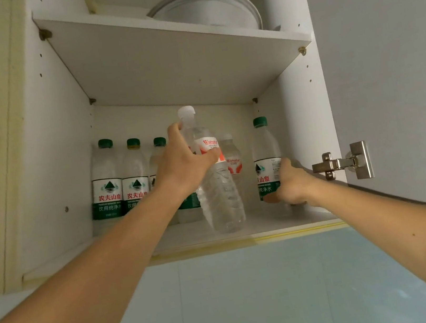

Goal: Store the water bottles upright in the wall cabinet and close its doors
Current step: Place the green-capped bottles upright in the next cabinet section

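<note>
Gripping hands (187, 165), ribbed clear plastic bottle (223, 201), smooth white cabinet (48, 158)

The clear plastic bottle with white cap (220, 188) carries a red and white label. The clear plastic bottles with dark green caps (106, 183) have white and green labels with red characters and a dark triangle mark. The round plates (207, 11) are white. The metal hinge (344, 162) is silver.
</note>
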Demonstrator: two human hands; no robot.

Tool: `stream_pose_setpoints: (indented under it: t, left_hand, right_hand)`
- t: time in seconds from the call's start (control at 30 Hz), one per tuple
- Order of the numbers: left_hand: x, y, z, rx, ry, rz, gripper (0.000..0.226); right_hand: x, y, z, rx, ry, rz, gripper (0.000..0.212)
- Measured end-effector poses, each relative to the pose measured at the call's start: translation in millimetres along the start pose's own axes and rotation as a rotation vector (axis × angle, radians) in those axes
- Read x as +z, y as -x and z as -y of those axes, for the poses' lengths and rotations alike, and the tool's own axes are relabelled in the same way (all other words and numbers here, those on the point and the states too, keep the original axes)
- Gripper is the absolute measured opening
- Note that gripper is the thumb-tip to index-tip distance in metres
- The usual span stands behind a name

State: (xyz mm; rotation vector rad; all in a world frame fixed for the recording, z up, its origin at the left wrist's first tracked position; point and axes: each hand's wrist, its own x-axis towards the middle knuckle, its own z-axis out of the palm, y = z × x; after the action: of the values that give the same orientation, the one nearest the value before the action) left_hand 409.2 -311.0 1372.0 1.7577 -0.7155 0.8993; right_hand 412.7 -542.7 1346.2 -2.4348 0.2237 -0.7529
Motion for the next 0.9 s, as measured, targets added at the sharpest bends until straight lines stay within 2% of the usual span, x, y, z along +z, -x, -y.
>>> stream_pose_setpoints:
  t: [0.13, 0.23, 0.37, 0.5, 0.73, 0.8, 0.87, 0.9]
  left_hand:
    - [-5.7, -7.2, 6.3, 0.039, 0.024, 0.103, 0.09]
    - [-11.6, -14.1, 16.7, 0.097, -0.069, 0.134, 0.091]
    - [-13.9, -21.8, 33.1, 0.103, -0.042, 0.182, 0.09]
    - [-12.2, -26.4, 44.4, 0.145, -0.075, 0.175, 0.089]
    - [-11.3, -29.9, 55.3, 0.191, -0.089, 0.165, 0.084]
    - [-11.8, -28.9, 54.8, 0.202, -0.102, 0.17, 0.086]
    - [-12.4, -27.7, 54.5, 0.212, -0.125, 0.171, 0.088]
    - [-12.3, -26.9, 54.1, 0.222, -0.141, 0.172, 0.088]
  right_hand:
    - [1.1, -14.8, 8.0, 0.043, 0.065, 0.071, 0.097]
    - [7.3, -29.6, 9.0, 0.056, 0.057, 0.112, 0.087]
    - [11.9, -49.9, 8.5, 0.1, 0.032, 0.186, 0.072]
    - [15.4, -68.6, 3.2, 0.078, 0.108, 0.201, 0.087]
    - [28.3, -86.8, 3.3, 0.01, 0.211, 0.128, 0.095]
    - [35.3, -93.4, 1.7, 0.01, 0.174, 0.133, 0.088]
    - [41.7, -98.2, -1.6, 0.005, 0.138, 0.163, 0.068]
    - [44.1, -100.6, -4.1, -0.002, 0.142, 0.168, 0.067]
